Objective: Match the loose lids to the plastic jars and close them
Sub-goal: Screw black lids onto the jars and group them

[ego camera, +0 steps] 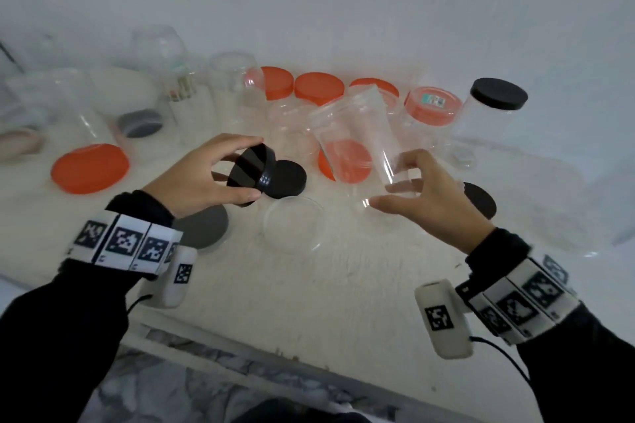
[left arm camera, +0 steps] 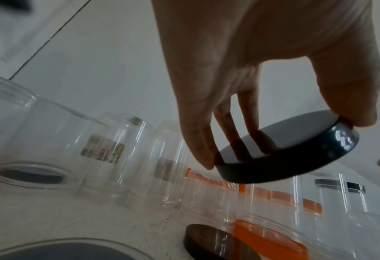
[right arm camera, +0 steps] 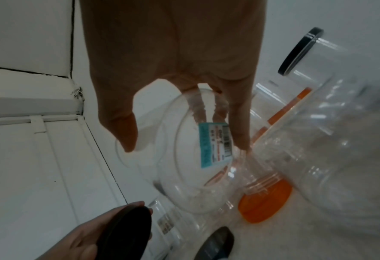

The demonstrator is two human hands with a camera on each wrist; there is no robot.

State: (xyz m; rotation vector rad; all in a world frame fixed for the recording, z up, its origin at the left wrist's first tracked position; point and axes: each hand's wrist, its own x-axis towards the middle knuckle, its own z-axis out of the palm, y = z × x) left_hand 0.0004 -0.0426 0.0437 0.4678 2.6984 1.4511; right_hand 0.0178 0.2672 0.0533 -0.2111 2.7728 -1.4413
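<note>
My left hand [ego camera: 206, 172] grips a black lid [ego camera: 252, 173] by its rim between thumb and fingers, tilted on edge above the table; in the left wrist view the black lid [left arm camera: 289, 151] hangs from my fingertips. My right hand [ego camera: 422, 196] holds a clear open jar [ego camera: 357, 137] by its base, mouth tilted up and to the left, lifted off the table. In the right wrist view the jar [right arm camera: 191, 158] shows its bottom, my fingers wrapped round it. The lid and jar mouth are apart.
Loose on the white table [ego camera: 343, 285] lie orange lids [ego camera: 90, 168], another black lid [ego camera: 288, 178] and a grey lid [ego camera: 202, 227]. A row of orange-lidded jars [ego camera: 433, 106] and a black-lidded jar [ego camera: 494, 110] stand at the back. Open clear jars [ego camera: 233, 86] crowd the back left.
</note>
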